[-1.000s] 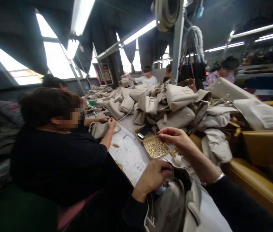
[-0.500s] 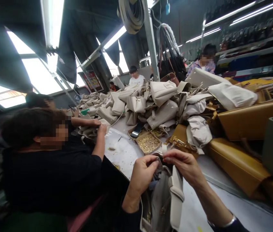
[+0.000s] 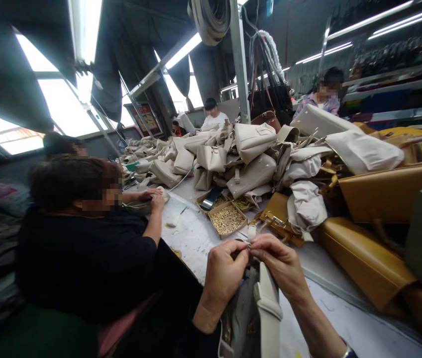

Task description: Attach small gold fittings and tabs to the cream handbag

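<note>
The long pale tabletop (image 3: 196, 238) runs away ahead of the hands, heaped beyond them with cream handbags (image 3: 250, 164) and, to the right, mustard-yellow ones (image 3: 364, 258). A person in a black top (image 3: 84, 258) sits just left of the hands, working on another piece. Directly below the hands stands a beige handbag (image 3: 256, 318), its strap (image 3: 268, 308) upright, likely so its top edge meets the fingers. Just beyond, within easy reach, a small open box of gold fittings (image 3: 227, 219) rests. The left hand (image 3: 224, 271) and right hand (image 3: 283, 266) meet fingertip to fingertip, each pinching a tiny metal fitting (image 3: 249, 245) at the bag's top.
</note>
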The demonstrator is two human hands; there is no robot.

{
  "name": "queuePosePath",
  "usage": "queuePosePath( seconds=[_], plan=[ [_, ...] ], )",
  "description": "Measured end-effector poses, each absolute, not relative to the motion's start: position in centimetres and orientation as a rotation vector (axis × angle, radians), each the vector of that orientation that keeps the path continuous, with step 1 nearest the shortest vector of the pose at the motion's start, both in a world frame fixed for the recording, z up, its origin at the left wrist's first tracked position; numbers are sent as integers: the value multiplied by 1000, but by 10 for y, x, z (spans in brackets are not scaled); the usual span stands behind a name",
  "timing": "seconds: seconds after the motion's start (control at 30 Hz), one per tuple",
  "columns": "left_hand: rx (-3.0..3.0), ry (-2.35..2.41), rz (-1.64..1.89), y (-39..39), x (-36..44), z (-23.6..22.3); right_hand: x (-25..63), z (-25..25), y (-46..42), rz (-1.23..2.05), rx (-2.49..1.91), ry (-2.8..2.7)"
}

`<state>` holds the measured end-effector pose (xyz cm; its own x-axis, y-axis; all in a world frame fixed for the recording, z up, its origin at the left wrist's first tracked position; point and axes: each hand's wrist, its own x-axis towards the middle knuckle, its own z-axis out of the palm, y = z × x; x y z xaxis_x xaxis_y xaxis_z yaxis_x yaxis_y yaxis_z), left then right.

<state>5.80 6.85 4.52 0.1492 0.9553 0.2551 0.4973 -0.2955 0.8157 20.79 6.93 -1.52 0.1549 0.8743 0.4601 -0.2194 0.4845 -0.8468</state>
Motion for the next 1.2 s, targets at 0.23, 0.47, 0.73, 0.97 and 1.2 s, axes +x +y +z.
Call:
queuePosePath(
  seconds=[0.23, 0.47, 0.73, 0.97, 1.2],
  plan=[
    [1889, 1356, 1075, 68, 57, 44, 206, -17, 68, 922, -698, -1132],
    [1887, 1350, 1077, 67, 56, 44, 206, -19, 67, 930, -711, -1133],
    [1910, 1336, 1079, 64, 55, 44, 204, -17, 65, 981, -739, -1100],
    [2087, 1343, 1126, 61, 55, 42, 203, -16, 63, 979, -759, -1095],
    [2315, 1253, 1159, 58, 52, 42, 203, -14, 62, 923, -800, -1103]
  ],
)
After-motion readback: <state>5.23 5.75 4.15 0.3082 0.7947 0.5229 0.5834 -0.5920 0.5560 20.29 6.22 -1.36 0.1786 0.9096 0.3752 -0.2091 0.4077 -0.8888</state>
